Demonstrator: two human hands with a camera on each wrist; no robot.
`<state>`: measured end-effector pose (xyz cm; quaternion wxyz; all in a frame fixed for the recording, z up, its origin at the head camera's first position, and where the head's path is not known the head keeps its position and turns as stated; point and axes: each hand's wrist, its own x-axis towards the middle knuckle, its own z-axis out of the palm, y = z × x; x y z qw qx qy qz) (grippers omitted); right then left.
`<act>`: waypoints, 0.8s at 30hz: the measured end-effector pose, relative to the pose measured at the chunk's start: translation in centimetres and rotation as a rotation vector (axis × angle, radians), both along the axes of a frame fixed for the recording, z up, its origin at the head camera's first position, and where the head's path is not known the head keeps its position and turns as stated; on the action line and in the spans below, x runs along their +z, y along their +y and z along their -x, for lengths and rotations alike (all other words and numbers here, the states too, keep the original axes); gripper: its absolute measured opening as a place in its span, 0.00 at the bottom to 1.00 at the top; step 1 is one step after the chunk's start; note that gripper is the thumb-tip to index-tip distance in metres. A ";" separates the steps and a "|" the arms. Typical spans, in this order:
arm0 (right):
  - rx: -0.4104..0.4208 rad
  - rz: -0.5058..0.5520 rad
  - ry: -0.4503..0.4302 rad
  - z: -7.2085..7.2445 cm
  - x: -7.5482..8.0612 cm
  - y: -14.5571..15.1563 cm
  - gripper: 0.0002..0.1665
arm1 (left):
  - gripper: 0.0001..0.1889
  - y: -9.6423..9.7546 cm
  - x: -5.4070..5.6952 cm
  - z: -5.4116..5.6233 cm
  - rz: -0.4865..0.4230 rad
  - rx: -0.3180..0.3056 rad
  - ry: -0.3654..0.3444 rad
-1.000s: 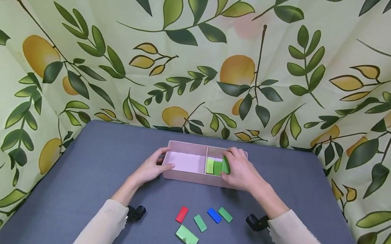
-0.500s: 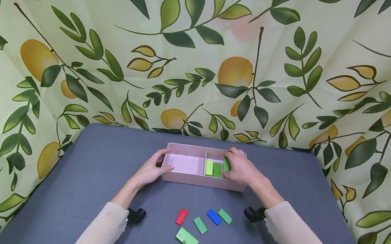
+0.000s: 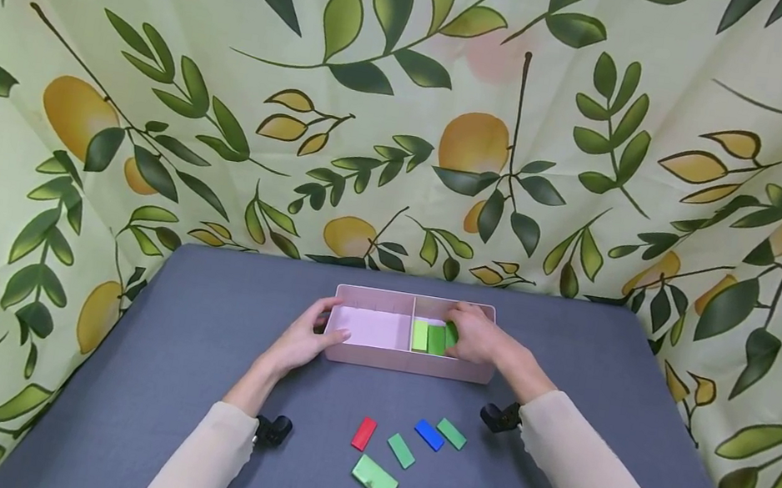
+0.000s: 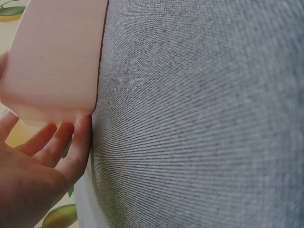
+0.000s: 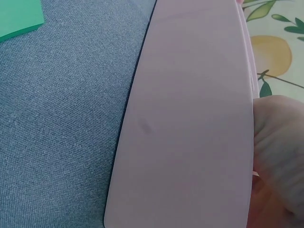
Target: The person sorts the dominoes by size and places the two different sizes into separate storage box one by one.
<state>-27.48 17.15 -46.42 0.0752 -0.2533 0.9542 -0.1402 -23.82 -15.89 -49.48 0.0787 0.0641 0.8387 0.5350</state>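
Observation:
A pink two-compartment box stands at the back of the table. My left hand holds its left end, thumb at the front corner; in the left wrist view the fingertips press the end wall of the box. My right hand reaches into the right compartment and pinches a green block there, partly covered by the fingers. To its left lie a yellow-green block and another green block. In the right wrist view the front wall of the box hides those fingertips.
On the grey-blue tablecloth in front of the box lie a red block, a blue block, two small green blocks and a larger light green block. A leaf-patterned curtain hangs behind the table.
My right hand has shifted left and lower in the compartment with the green block, which now sits closer to the other green block. The left hand keeps its place.

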 end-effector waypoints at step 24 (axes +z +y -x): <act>0.014 0.055 0.059 -0.9 1.4 -0.6 0.26 | 0.36 -0.1 0.1 0.0 -0.021 -0.008 -0.011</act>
